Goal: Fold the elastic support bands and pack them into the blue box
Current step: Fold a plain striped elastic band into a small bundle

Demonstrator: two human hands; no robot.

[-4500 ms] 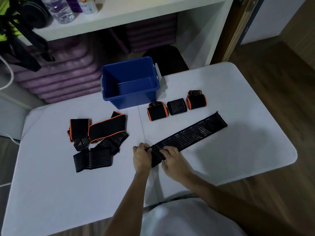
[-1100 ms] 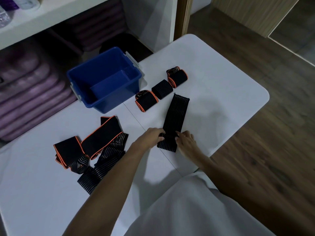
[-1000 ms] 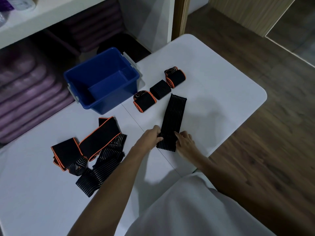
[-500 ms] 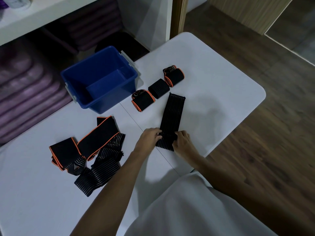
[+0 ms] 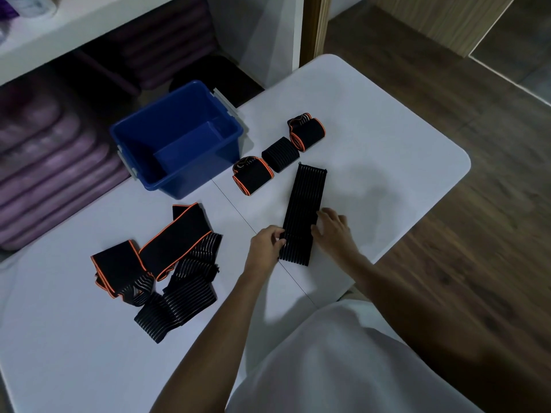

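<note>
Both forearms are bare, no sleeves or wristwear showing; a loose white garment (image 5: 343, 362) covers the torso.

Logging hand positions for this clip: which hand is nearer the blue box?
Left. The left hand grips the near end of the striped band, on the side facing the blue box. The right hand touches the band's far edge, away from the box.

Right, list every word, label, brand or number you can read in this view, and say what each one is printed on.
No text can be read in this view.
Bottles on the white shelf at top left: cropped and blurred, any label unreadable.
Blue plastic box: no visible marking.
Rolled black elastic bands with orange edging: no legible print.
Flat black ribbed band under both hands: only stripes, no lettering.
</note>
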